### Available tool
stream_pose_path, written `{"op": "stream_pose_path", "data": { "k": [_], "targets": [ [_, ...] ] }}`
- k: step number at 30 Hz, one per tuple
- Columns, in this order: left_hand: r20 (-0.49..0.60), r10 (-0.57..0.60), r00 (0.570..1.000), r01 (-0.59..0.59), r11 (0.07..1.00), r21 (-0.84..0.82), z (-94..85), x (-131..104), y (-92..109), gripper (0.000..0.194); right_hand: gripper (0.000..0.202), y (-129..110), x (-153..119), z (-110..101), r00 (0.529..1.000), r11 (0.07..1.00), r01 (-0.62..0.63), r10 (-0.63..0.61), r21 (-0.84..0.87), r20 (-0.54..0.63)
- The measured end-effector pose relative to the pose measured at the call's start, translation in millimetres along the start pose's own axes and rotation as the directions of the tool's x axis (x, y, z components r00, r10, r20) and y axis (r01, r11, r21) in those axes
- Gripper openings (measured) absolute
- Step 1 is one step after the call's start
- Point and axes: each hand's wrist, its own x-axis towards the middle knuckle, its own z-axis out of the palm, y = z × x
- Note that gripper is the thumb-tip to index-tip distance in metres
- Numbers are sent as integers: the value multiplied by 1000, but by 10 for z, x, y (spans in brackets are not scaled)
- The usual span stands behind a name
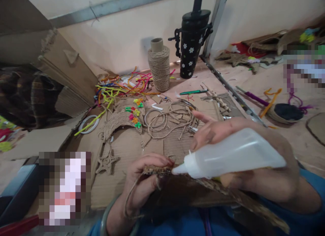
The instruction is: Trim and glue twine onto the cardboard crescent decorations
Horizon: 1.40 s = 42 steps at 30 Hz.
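My left hand (138, 182) pinches the end of a twine-covered cardboard piece (158, 169), fingers on top and thumb below. A loose strand of twine (128, 195) hangs in a loop around that hand. In my right hand (279, 182) lies a translucent white glue bottle (236, 155), tilted sideways, its pointed nozzle at the piece's corrugated edge. The index finger stretches forward past the bottle. The piece runs on to the right under the bottle and right hand, partly hidden, toward a frayed brown end (266, 212).
Twine-wrapped crescents (122, 121) with small colourful flowers and a twine star (108, 161) lie on the cardboard sheet. Behind are a twine spool (159, 68), a black flowered tumbler (191, 46), a green cutter (193, 92) and colourful pipe cleaners (111, 94). A metal bar (236, 94) runs along the right.
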Motion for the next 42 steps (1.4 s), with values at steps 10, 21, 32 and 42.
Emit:
{"op": "stream_pose_path", "data": {
  "k": [10, 21, 32, 42],
  "targets": [
    [-23, 19, 1000, -19, 1000, 13, -17, -36, -72, 15, 27, 10, 21, 48, 993, 997, 69, -67, -16, 93],
    [-33, -34, 999, 34, 999, -18, 4, -41, -32, 18, 30, 14, 8, 18, 997, 999, 42, -44, 21, 61],
    [-45, 20, 999, -21, 1000, -10, 14, 6, -25, 13, 30, 105, 11, 26, 997, 962, -48, 63, 270, -49],
    [-88, 28, 996, -29, 1000, -9, 9, 25, -34, 9, 32, 405, 199, -101, 888, 849, -95, 308, 519, -341]
  ]
}}
